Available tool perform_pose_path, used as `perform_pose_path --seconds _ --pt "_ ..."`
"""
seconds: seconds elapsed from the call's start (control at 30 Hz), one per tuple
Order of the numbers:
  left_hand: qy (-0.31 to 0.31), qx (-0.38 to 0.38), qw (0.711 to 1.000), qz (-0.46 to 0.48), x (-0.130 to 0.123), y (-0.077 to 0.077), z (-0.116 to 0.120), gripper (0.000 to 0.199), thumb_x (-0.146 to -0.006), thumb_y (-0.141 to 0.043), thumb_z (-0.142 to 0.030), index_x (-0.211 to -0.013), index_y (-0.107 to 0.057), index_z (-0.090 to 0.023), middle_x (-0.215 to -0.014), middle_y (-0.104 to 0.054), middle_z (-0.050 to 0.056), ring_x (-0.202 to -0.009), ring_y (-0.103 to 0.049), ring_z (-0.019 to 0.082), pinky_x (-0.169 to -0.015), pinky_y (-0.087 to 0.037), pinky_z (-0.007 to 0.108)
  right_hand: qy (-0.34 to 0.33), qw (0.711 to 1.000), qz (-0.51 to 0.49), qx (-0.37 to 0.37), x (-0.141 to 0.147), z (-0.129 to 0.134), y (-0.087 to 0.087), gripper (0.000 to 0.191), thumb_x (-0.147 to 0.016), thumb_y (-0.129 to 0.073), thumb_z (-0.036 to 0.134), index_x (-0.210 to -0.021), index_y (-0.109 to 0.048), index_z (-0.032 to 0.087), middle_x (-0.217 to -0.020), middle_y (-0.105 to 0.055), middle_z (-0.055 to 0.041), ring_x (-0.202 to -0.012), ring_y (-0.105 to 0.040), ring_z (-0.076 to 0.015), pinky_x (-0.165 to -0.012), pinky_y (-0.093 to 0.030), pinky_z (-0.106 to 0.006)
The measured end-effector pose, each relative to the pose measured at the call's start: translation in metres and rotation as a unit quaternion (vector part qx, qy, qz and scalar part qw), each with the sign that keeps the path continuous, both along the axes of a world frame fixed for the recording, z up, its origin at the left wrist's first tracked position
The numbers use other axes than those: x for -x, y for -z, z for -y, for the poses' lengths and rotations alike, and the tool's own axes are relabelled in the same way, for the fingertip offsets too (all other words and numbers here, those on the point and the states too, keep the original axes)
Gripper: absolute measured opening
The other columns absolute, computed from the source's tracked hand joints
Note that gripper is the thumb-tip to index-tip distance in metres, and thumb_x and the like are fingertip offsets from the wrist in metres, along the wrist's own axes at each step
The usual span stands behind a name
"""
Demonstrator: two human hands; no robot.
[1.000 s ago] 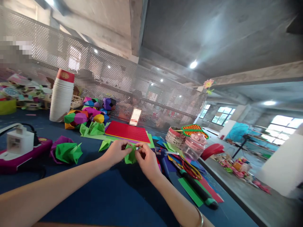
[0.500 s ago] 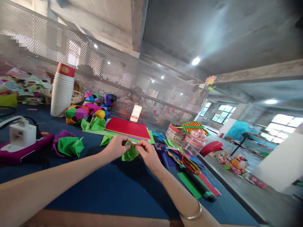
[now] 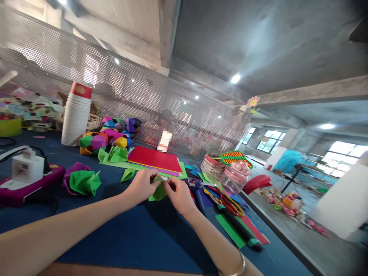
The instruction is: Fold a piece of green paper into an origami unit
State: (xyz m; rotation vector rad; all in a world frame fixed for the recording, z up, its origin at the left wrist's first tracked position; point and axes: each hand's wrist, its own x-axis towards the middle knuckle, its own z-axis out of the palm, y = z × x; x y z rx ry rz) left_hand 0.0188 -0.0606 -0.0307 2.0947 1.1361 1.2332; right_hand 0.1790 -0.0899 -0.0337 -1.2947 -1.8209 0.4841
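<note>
Green paper piece (image 3: 156, 195) pinched in fingers of left hand (image 3: 139, 186) and right hand (image 3: 181, 194), over desk (image 3: 120, 237), looks half-worked tbh. Green-purple cluster (image 3: 83, 181) already put together, small folded piece (image 3: 127, 174) loose, red sheet (image 3: 155, 158) flat.

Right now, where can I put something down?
The blue tabletop is bare on the near side of the left hand and right hand. A smaller gap separates the purple paper and little green fold. Right of the hands is crowded: glue gun, jar, papers.
</note>
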Motion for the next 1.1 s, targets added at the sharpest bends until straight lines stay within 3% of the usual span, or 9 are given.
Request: perform_pose_path --seconds 0.1,0.23,0.53,0.8,1.1 --pt "0.017 0.007 1.0 -0.009 -0.001 0.001 0.001 0.019 -0.07 -0.053 -0.02 -0.079 -0.069 -0.015 -0.055 -0.052 -0.003 -0.053 -0.043 0.011 -0.053 -0.031 0.022 0.048 0.988 0.1 -0.108 0.003 0.006 -0.002 0.019 -0.084 -0.052 0.023 -0.066 -0.049 0.018 -0.062 -0.052 0.0019 -0.058 -0.046 -0.0119 -0.055 -0.033 -0.023" --pt "0.02 0.0 1.0 -0.015 -0.001 0.003 0.0 0.02 -0.069 -0.054 -0.021 -0.081 -0.069 -0.015 -0.061 -0.057 -0.001 -0.058 -0.047 0.012 -0.056 -0.034 0.023 0.061 0.97 0.162 -0.171 0.005 0.01 -0.002 0.015 -0.083 -0.05 0.016 -0.068 -0.047 0.019 -0.068 -0.052 0.0007 -0.062 -0.046 -0.0127 -0.057 -0.031 -0.024" --pt "0.026 -0.007 0.999 -0.039 0.0 0.001 0.001 0.017 -0.069 -0.052 -0.017 -0.076 -0.068 -0.016 -0.063 -0.062 0.0 -0.059 -0.051 0.012 -0.057 -0.035 0.023 0.062 0.967 0.18 -0.169 0.006 0.011 0.0 0.014 -0.081 -0.049 0.014 -0.069 -0.048 0.02 -0.069 -0.053 -0.0001 -0.061 -0.047 -0.0136 -0.057 -0.031 -0.025" --pt "0.032 -0.054 0.998 0.007 -0.004 0.001 0.007 0.015 -0.066 -0.051 -0.01 -0.07 -0.064 -0.018 -0.069 -0.067 0.001 -0.065 -0.058 0.014 -0.062 -0.04 0.024 0.065 0.97 0.162 -0.172 0.007 0.009 0.0 0.017 -0.079 -0.051 0.013 -0.067 -0.043 0.021 -0.068 -0.051 0.0005 -0.063 -0.047 -0.0143 -0.057 -0.032 -0.025" --pt "0.021 -0.061 0.998 0.025 -0.005 0.004 0.016 0.009 -0.065 -0.052 -0.01 -0.063 -0.056 -0.017 -0.062 -0.059 -0.001 -0.059 -0.052 0.012 -0.057 -0.036 0.022 0.075 0.908 0.315 -0.267 0.013 0.024 -0.001 0.012 -0.085 -0.044 0.013 -0.077 -0.051 0.019 -0.082 -0.054 -0.0065 -0.08 -0.048 -0.0213 -0.07 -0.036 -0.032"
